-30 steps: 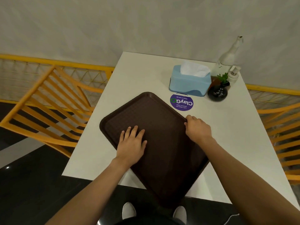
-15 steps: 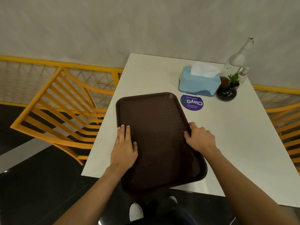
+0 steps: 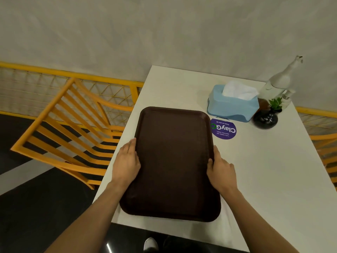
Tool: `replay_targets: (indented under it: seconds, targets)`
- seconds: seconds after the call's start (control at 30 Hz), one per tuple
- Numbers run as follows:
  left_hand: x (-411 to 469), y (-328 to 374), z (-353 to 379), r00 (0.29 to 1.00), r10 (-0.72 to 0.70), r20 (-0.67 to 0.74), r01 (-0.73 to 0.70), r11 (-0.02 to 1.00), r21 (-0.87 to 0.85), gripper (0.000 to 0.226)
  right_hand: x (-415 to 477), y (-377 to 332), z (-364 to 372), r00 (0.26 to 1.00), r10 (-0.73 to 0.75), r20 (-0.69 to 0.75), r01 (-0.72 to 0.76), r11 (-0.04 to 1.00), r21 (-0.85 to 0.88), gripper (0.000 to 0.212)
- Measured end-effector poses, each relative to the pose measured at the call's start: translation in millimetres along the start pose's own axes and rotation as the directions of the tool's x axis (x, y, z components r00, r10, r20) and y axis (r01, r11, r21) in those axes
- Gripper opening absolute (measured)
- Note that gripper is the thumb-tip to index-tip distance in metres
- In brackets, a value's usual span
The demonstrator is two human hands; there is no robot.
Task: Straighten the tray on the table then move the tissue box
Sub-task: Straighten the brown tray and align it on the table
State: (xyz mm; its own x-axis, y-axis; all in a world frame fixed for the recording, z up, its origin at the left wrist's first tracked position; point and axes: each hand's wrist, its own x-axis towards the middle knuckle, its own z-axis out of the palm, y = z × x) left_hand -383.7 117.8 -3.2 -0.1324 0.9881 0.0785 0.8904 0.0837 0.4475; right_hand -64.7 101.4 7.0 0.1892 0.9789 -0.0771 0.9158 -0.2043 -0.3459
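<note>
Between your two hands lies the dark brown tray (image 3: 173,163), flat on the white table (image 3: 264,170), its long sides running away from you and its near short edge close to the table's near edge. Your left hand (image 3: 126,161) presses against the tray's left long rim, fingers (image 3: 132,145) held together and stretched out along that rim — whether any of them curl under it, you cannot tell from here. Your right hand (image 3: 221,170) is set against the right long rim, fingers loosely spread and extended; the thumb lies over the rim onto the tray's inner edge, so the hand looks lightly clasped on the rim rather than closed tight.

Beyond your right fingertips, just past the tray's far right corner, a round purple sticker (image 3: 224,130) sits on the tabletop, its edge just beside the tray. Farther out from those fingertips stands the light blue tissue box (image 3: 232,106), with a white tissue (image 3: 238,90) puffed out of its top; it is apart from the tray and just behind the sticker. To the right of the box are a small black pot with a green plant (image 3: 266,118) and a clear glass bottle (image 3: 279,83) near the wall. Left of your left hand, off the table, stands a yellow slatted chair (image 3: 69,125).
</note>
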Motion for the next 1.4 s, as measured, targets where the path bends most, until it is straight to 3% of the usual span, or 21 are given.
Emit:
replay_targets:
  seconds: [0.2, 0.4, 0.7, 1.1, 1.4]
  targets:
    - [25.3, -12.2, -5.1, 1.000, -0.013, 0.007, 0.013, 0.998, -0.054, 0.050, 16.2, -14.8, 9.3, 0.997, 0.081, -0.015, -0.080, 0.996, 0.042, 0.047]
    - [45.2, -28.7, -13.8, 0.998, 0.058, -0.011, -0.058, 0.998, 0.000, 0.048, 22.9, -39.2, 13.0, 0.994, 0.105, -0.038, -0.104, 0.994, 0.031, 0.051]
    - [60.0, -59.5, -22.4, 0.976, 0.154, 0.155, -0.144, 0.987, -0.076, 0.059, 17.1, -58.6, 22.9, 0.990, 0.122, -0.064, -0.124, 0.992, -0.023, 0.052]
    - [53.4, -52.3, -14.9, 0.975, 0.183, 0.128, -0.170, 0.980, -0.106, 0.057, 11.0, -47.0, 22.9, 0.987, 0.128, -0.096, -0.132, 0.991, -0.037, 0.052]
    - [48.5, -53.3, -15.7, 0.978, 0.159, 0.134, -0.155, 0.987, -0.036, 0.055, 2.1, -46.2, 27.2, 0.990, 0.103, -0.095, -0.109, 0.992, -0.069, 0.059]
